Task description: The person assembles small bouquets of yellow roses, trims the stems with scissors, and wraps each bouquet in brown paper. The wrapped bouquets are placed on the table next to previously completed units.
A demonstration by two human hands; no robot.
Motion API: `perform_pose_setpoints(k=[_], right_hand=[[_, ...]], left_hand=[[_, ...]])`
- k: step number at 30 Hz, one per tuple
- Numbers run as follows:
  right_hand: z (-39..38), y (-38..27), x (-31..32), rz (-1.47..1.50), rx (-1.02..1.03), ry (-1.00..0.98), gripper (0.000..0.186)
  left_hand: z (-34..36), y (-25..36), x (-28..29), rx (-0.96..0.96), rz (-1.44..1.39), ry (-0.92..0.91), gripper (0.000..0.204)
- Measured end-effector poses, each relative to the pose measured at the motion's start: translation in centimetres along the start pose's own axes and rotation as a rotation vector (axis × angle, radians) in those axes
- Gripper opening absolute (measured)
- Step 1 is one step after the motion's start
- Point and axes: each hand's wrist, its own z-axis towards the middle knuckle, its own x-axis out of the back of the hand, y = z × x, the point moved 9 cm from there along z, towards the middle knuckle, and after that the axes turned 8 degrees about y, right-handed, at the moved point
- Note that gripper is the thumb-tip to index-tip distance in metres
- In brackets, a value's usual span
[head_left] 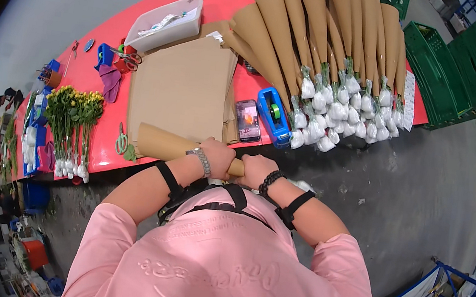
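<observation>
Close to my body, at the table's front edge, a brown paper cone (160,142) lies sideways, its wide end to the left. My left hand (218,157) is closed around its narrower part. Right beside it, my right hand (257,170) grips the narrow end, fingers wrapped round the paper. Whatever the cone contains is hidden. A stack of flat brown paper sheets (179,90) lies just beyond my hands. To its right are a phone (248,121) with a lit screen and a blue tape dispenser (274,117).
Many wrapped paper cones (310,14) with white bagged ends (339,111) lie at the far right. Yellow-flowered bunches (75,106) and green-handled scissors (122,140) are left. A white bin (167,22) sits behind the sheets. Green crates (440,73) stand right of the red table (107,158).
</observation>
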Motion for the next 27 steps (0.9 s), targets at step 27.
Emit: perform_pose_setpoints(k=[27], right_hand=[[-0.8,-3.4,-0.9,-0.153,0.341,0.178,0.042]], left_hand=[[-4.0,-1.6,-5.1,0.150,-0.525,-0.140,0.054]])
